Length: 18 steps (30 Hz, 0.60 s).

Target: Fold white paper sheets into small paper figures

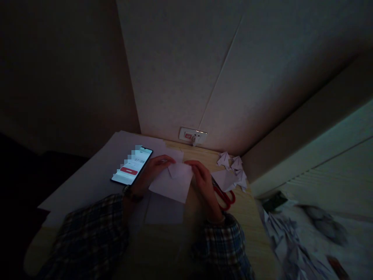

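Observation:
A white sheet of paper (177, 184), partly folded near its top, is held between both hands over the table. My left hand (159, 165) is closed on its upper left edge. At the upper right corner, the fingers of my right hand (201, 175) pinch the same sheet. Under it lie more white sheets (164, 212). Just right of my right wrist rest scissors with red handles (225, 198), partly beneath a loose piece of paper (225, 179). Several small folded paper pieces (237, 165) sit at the table's back right corner.
A lit phone (132, 165) lies on a stack of large white sheets (96, 175) at the left. Behind the table (250, 233), the wall holds a socket (192, 135) with a plug in it. Many folded papers (294, 245) are heaped lower right, beside a dark box (275, 201).

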Available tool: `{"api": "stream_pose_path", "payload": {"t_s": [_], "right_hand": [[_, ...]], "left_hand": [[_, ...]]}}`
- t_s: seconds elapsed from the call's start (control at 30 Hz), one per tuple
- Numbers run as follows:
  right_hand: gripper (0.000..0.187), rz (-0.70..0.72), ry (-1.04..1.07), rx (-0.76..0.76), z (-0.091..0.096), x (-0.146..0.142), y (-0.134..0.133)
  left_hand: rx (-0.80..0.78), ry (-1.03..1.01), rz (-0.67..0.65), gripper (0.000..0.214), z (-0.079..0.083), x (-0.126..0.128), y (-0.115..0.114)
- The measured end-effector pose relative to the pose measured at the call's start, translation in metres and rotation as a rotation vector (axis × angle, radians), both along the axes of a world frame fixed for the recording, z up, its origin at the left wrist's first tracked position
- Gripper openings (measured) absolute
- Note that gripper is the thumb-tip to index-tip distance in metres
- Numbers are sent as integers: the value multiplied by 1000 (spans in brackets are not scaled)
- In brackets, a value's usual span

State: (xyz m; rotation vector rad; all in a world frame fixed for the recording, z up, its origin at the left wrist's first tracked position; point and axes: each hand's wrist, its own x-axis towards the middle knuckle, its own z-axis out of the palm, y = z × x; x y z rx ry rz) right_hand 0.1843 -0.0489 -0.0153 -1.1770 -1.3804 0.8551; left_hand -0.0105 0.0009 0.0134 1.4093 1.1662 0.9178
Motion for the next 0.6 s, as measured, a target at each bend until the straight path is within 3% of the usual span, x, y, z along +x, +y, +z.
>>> {"api": "stream_pose_path", "payload": {"t_s": [0.23,0.37,0.5,0.6], "right_hand": [[34,66,-7,91,3,2,0],[42,31,-42,115,2,-2,0],[25,29,-113,139,-2,-4,-1],[12,-56,-123,80,-6,-5,1]], "left_hand": [[-74,-69,3,29,-12,-4,7],[-288,-254,-33,49,-18,-6,5],[-420,-445,-144,55,-18,-7,2],[-458,-487,-236,55,-20,-4,4]]}}
